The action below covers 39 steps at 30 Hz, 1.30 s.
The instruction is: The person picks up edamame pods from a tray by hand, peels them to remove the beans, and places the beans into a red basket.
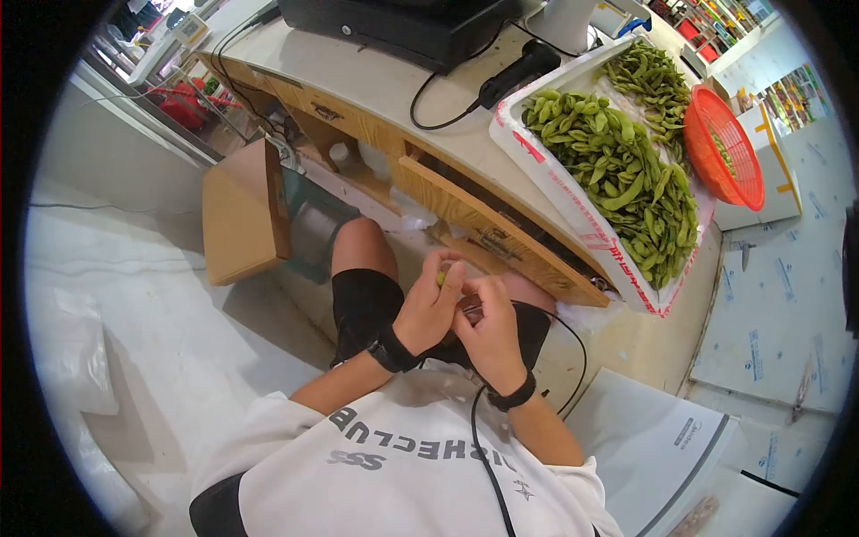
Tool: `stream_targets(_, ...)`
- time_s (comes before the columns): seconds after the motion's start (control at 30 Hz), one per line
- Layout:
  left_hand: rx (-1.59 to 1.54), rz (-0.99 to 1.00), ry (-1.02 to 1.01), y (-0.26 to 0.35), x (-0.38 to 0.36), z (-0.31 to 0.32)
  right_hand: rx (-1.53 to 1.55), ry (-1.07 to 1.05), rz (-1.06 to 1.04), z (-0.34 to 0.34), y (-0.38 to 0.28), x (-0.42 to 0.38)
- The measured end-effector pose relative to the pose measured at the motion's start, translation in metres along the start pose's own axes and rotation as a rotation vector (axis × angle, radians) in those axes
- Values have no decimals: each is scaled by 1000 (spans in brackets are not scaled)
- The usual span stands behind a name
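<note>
My left hand (429,309), with a black watch on the wrist, is closed in front of my lap. A small piece of a green soybean pod (440,278) shows between its fingers. My right hand (489,329) is right beside it, fingers curled and touching or nearly touching the left. Something dark and shiny shows near its fingers, too hidden to name. Ahead to the right, a white foam box (573,199) holds many green soybean pods (617,166). A red plastic basket (739,168) with some green beans (721,154) in it leans at the box's far right side.
An open wooden drawer (501,234) juts out just beyond my knees. On the counter (358,73) stand a black machine (394,27) and a handheld scanner (519,73) with a cable. A cardboard box (243,215) is at the left, a white appliance (653,447) at the lower right.
</note>
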<state>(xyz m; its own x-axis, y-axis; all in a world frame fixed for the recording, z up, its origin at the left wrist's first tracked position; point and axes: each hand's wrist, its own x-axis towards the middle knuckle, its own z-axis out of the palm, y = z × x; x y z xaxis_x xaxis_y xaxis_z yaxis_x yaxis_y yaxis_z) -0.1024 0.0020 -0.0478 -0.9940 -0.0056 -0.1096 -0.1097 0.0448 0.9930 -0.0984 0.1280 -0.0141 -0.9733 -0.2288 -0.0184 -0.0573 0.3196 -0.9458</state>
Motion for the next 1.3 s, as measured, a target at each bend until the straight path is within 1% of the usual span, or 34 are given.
stream_targets(0.07,45,0,31,3,2,-1,-36,6,-26,2,6,3)
stream_targets(0.17,105,36,62,-1,6,-3,229,-33,141,5,16,4)
stream_targets(0.27,78,119,97,-12,9,-2,231,-32,157,6,14,3)
stream_targets(0.3,58,152,111,-12,10,-2,299,-35,164,7,16,3)
stream_targets(0.4,-262,-160,-10,-2,13,-11,468,-54,199,2,19,0)
stream_targets(0.43,-401,-218,-23,7,14,-12,521,-63,214,-3,15,0)
stream_targets(0.53,-517,-284,-45,9,18,-23,682,-82,299,-21,8,1)
stream_targets(0.57,-553,-304,-93,7,19,-28,747,-74,328,-27,6,1)
stream_targets(0.6,-517,-295,-155,7,18,-31,811,-64,357,-32,6,2)
stream_targets(0.67,-445,-279,-282,10,15,-35,819,-76,329,-39,8,4)
stream_targets(0.77,-200,-15,-318,17,9,-26,816,-41,288,-38,1,6)
stream_targets(0.87,-359,-170,-296,30,5,-26,841,-12,299,-35,0,6)
stream_targets(0.97,-471,-116,-199,23,3,-18,850,-36,328,-30,9,0)
stream_targets(1.0,-439,-92,-182,20,2,-16,847,-49,335,-28,11,-1)
stream_targets(1.07,-374,-44,-150,13,1,-13,844,-3,329,-25,11,-2)
stream_targets(1.2,-395,-28,-121,15,-2,-10,851,71,320,-18,7,-3)
stream_targets(1.3,-426,-3,-129,11,-3,-9,859,76,293,-16,11,-3)
